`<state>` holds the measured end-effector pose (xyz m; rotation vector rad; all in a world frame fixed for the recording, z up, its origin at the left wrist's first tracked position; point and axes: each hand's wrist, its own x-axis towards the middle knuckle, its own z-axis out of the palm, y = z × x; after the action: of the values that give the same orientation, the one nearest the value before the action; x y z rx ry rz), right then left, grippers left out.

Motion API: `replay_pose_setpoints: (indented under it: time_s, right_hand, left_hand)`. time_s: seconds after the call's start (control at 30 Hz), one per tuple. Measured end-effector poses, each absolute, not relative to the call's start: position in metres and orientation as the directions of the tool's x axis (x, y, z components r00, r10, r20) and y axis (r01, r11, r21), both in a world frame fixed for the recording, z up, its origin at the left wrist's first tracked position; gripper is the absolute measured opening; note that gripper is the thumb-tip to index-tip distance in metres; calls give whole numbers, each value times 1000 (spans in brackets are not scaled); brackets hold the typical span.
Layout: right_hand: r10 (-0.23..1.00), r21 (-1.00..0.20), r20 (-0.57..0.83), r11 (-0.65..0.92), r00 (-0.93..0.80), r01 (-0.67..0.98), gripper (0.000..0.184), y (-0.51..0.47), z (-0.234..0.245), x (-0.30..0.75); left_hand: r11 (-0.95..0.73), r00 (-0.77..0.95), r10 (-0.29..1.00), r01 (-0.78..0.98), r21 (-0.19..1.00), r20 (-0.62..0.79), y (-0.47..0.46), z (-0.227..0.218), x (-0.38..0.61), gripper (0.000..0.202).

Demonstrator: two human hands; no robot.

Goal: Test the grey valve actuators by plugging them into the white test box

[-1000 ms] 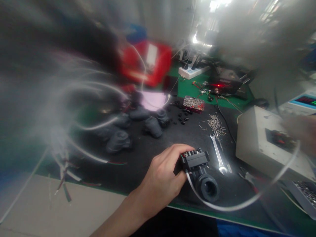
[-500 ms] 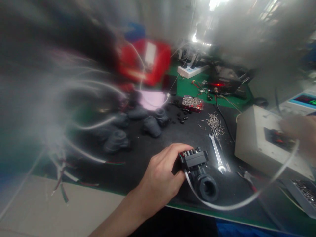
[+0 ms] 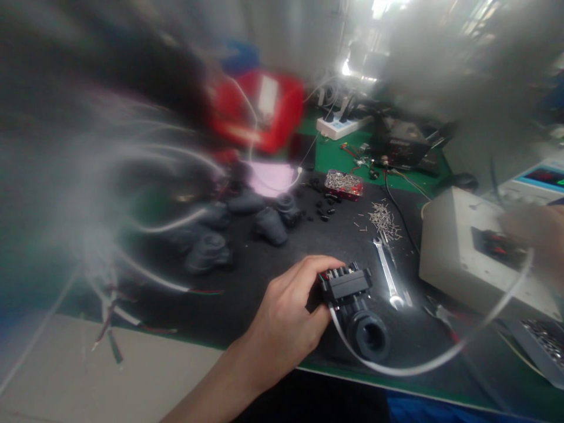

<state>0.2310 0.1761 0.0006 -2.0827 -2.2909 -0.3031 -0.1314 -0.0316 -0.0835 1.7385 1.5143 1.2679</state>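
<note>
My left hand (image 3: 291, 308) is wrapped round a black plastic valve-like fitting (image 3: 351, 285), which has a small block with pins on top and a round threaded opening facing me. From the fitting a white cable (image 3: 409, 370) loops along the bench front and rises to the right. At the right edge my right hand (image 3: 537, 235) is badly blurred; its fingers appear closed on the cable's far end. It is at the dark terminal recess of a beige box (image 3: 445, 247). The wire ends there cannot be made out.
An open-ended wrench (image 3: 388, 273) lies right of the fitting, below a pile of metal pins (image 3: 384, 221). Farther back are a red tin (image 3: 343, 185) of small metal parts, a power strip (image 3: 343, 124) and a red bin (image 3: 259, 111). More black fittings (image 3: 271, 226) and loose cables (image 3: 154, 273) occupy the left.
The red light on the black device at the back has gone dark, and the green digits on the display at right have dimmed or changed. Both hands have barely moved.
</note>
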Motion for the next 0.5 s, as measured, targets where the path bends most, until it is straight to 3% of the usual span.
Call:
replay_pose_setpoints:
  time_s: [0.17,0.5]
  right_hand:
    - [983,117,161,74,-93,990,49,182,-1,233]
    - [988,107,142,39,-54,994,53,182,1,230]
  left_hand:
    - [-253,-62,946,479,841,320,-31,-84,-131,53]
    - [-235,-67,951,475,848,301,-32,-85,-131,52]
